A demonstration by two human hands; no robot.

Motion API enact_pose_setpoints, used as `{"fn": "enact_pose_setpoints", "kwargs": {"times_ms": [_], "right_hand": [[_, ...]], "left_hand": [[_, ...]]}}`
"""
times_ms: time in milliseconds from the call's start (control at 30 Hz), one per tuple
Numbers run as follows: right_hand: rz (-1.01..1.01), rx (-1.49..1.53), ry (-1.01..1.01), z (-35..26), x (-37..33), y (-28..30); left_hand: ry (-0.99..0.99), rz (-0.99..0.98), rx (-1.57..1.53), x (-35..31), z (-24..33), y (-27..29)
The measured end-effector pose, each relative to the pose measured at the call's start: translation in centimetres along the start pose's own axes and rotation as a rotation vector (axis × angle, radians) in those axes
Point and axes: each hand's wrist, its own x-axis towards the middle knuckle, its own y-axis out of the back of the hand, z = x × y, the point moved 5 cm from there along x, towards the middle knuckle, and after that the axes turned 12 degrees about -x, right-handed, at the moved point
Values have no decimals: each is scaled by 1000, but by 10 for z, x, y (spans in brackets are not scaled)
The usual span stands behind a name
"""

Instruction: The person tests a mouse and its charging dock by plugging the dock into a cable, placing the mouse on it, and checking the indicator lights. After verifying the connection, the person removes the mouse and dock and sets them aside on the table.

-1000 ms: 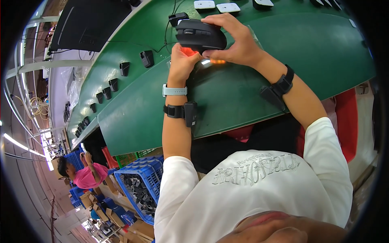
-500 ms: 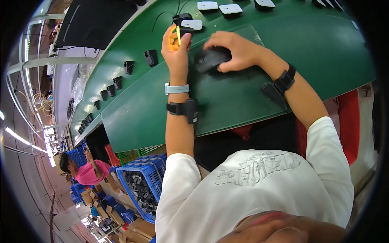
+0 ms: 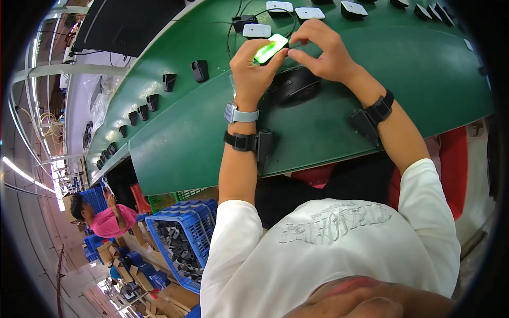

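My left hand point(image 3: 253, 68) is closed round a small device point(image 3: 271, 49) whose pale face glows bright green. Just to its right, my right hand point(image 3: 327, 55) pinches at the device's end, where a thin black cable point(image 3: 295, 21) curves down to the fingertips. The plug end, if there is one, is hidden by the fingers. On the green mat under my hands lies a black rounded housing point(image 3: 295, 86), touched by neither hand. A device with a white face point(image 3: 257, 31) rests just beyond my left hand, beside a black block-shaped piece point(image 3: 244, 22).
More white-faced devices point(image 3: 309, 13) stand along the far side of the green table point(image 3: 185, 143). Several black clip-like pieces point(image 3: 200, 71) line its left side. A blue crate point(image 3: 183, 212) of black parts stands below left; a person in pink point(image 3: 112, 220) is farther off.
My right hand has left the black housing and come up to the device in my left hand. The cable now loops to it. The device's face has turned into view, glowing green.
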Motion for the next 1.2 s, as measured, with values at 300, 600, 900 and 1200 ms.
{"fn": "enact_pose_setpoints", "kwargs": {"times_ms": [300,600,900,1200], "right_hand": [[-91,-177,173,-11,7,-4],[-171,-120,149,-3,3,-9],[-171,-131,156,-4,2,-5],[-133,-139,177,-13,5,-4]], "left_hand": [[230,-54,-192,-7,-15,-4],[299,-13,-385,-8,-16,-7],[312,-37,-336,-8,-13,-9],[290,-55,-415,-6,-9,-9]]}}
